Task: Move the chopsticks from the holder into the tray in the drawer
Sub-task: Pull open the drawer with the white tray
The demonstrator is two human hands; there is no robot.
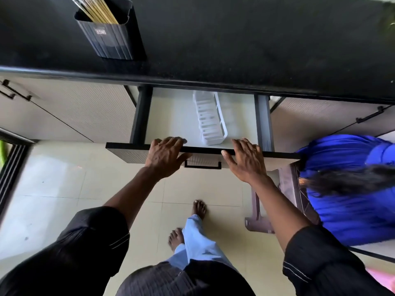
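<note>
Several yellow and tan chopsticks (97,9) stand in a dark ribbed holder (111,37) on the black countertop at the upper left. Below the counter the drawer (171,116) is pulled out, with a white slotted tray (210,119) lying in it, slightly slanted and empty. My left hand (165,155) rests on the top edge of the drawer front, fingers spread over it. My right hand (245,160) lies on the same edge to the right of the handle (202,165), fingers apart, holding nothing.
The black countertop (256,43) runs across the top. Closed cabinet doors (70,110) flank the drawer. A brown plastic stool (286,195) stands on the tiled floor at the right, beside a person in blue (352,189). My bare feet (198,207) are below.
</note>
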